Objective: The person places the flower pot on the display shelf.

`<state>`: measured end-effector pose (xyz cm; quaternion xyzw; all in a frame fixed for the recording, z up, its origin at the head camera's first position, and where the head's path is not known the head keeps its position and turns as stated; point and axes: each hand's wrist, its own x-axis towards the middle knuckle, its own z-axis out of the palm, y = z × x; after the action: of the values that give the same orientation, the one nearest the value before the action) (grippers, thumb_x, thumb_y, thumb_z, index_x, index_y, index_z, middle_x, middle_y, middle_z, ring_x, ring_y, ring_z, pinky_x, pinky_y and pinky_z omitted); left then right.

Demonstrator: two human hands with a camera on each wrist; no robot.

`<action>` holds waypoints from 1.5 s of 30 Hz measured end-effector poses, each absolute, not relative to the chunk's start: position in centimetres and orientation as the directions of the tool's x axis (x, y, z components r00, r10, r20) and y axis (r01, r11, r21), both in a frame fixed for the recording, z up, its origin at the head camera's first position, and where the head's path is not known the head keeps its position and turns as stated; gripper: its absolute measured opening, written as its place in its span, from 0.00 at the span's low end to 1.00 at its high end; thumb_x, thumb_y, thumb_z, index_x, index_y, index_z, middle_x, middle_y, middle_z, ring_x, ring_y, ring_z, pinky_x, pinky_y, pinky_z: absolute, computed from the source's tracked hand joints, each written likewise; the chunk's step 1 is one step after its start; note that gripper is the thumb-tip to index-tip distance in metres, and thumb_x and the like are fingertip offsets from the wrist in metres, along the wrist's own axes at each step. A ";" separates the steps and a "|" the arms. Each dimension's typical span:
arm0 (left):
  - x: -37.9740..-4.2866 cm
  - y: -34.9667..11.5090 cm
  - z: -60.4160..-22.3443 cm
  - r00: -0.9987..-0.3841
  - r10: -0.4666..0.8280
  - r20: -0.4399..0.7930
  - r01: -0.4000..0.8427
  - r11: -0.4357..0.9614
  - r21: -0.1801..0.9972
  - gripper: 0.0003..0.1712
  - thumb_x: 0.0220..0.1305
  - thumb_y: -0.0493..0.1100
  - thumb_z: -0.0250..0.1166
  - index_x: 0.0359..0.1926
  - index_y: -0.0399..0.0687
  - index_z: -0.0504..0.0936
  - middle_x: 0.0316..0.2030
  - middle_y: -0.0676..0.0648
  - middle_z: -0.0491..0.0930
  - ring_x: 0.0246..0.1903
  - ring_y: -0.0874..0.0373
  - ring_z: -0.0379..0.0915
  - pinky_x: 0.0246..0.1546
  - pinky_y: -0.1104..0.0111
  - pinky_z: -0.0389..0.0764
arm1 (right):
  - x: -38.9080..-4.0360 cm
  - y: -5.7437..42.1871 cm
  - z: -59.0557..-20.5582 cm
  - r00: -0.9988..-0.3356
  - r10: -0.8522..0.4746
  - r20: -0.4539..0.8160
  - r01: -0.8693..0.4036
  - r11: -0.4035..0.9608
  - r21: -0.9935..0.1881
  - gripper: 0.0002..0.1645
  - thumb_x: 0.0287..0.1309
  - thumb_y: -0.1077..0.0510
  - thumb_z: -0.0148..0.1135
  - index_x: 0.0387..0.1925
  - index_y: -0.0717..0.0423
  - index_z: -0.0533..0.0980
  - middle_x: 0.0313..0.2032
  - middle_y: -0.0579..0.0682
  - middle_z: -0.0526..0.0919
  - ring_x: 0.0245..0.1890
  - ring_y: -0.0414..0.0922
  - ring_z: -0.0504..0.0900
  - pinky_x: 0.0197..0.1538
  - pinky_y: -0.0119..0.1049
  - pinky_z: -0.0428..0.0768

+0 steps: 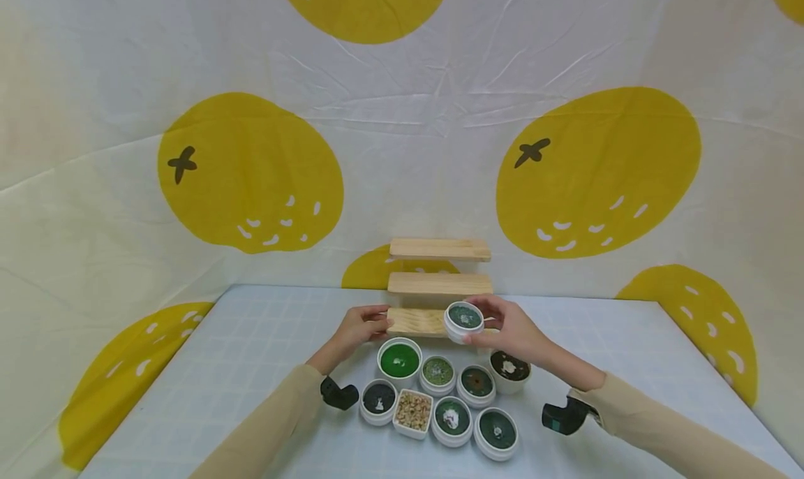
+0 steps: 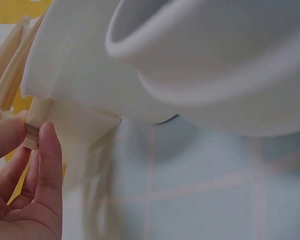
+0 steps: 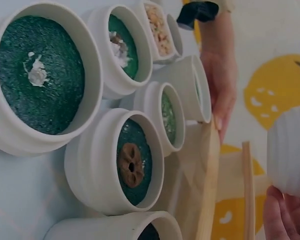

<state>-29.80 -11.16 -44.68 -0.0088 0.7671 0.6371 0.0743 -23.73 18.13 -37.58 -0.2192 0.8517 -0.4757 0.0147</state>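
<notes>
A three-step wooden stand (image 1: 408,322) stands at the back of the table. My left hand (image 1: 354,334) pinches the left end of its lowest board; the left wrist view shows thumb and fingertips around the board's end (image 2: 37,115). In my right hand (image 1: 516,329) is a small round white pot (image 1: 464,318) filled with something dark green with a pale patch. It is held up in front of the lowest board's right part, tilted toward me. In the right wrist view only the white side of this pot (image 3: 289,150) shows.
Before the stand, several white pots are grouped closely: a bright green one (image 1: 399,361), one with a brown flower-like piece (image 3: 131,165), a dark one (image 1: 510,366) under my right hand. Among them sits a square dish of tan bits (image 1: 413,410). A fruit-printed cloth (image 1: 402,151) hangs behind.
</notes>
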 end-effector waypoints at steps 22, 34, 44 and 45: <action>-30.0 -11.3 -44.9 -0.990 0.094 -0.108 -0.091 0.170 0.981 0.23 0.59 0.34 0.66 0.57 0.34 0.77 0.41 0.40 0.81 0.26 0.64 0.77 0.30 0.72 0.86 | -28.3 14.6 -36.6 -0.905 -0.348 0.244 -0.364 0.337 -0.868 0.34 0.47 0.61 0.73 0.56 0.65 0.72 0.51 0.62 0.80 0.44 0.45 0.81 0.49 0.32 0.83; -29.9 -11.4 -44.9 -0.988 0.101 -0.119 -0.099 0.184 0.978 0.24 0.59 0.34 0.66 0.57 0.34 0.77 0.41 0.39 0.82 0.26 0.63 0.78 0.31 0.72 0.86 | -30.3 13.4 -36.1 -0.919 -0.303 0.251 -0.355 0.364 -0.861 0.35 0.47 0.59 0.74 0.58 0.62 0.72 0.53 0.61 0.79 0.49 0.53 0.80 0.57 0.46 0.81; -29.8 -11.4 -45.0 -0.990 0.117 -0.081 -0.059 0.178 0.982 0.24 0.59 0.34 0.67 0.57 0.33 0.77 0.40 0.39 0.81 0.26 0.64 0.77 0.31 0.72 0.86 | -32.1 12.4 -35.4 -0.903 -0.300 0.307 -0.407 0.374 -0.833 0.35 0.47 0.59 0.74 0.58 0.62 0.72 0.53 0.61 0.79 0.47 0.53 0.81 0.53 0.41 0.83; -29.7 -11.5 -45.0 -0.990 0.120 -0.076 -0.054 0.174 0.983 0.24 0.59 0.34 0.66 0.57 0.32 0.77 0.40 0.39 0.81 0.26 0.64 0.77 0.30 0.72 0.86 | -32.2 12.3 -35.2 -0.900 -0.301 0.314 -0.415 0.374 -0.830 0.35 0.47 0.60 0.74 0.58 0.62 0.72 0.53 0.61 0.79 0.47 0.53 0.81 0.53 0.41 0.83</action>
<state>-29.69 -11.49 -45.03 0.0215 0.7631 0.6424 0.0676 -32.18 12.27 -35.21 -0.2165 0.8269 -0.5160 -0.0549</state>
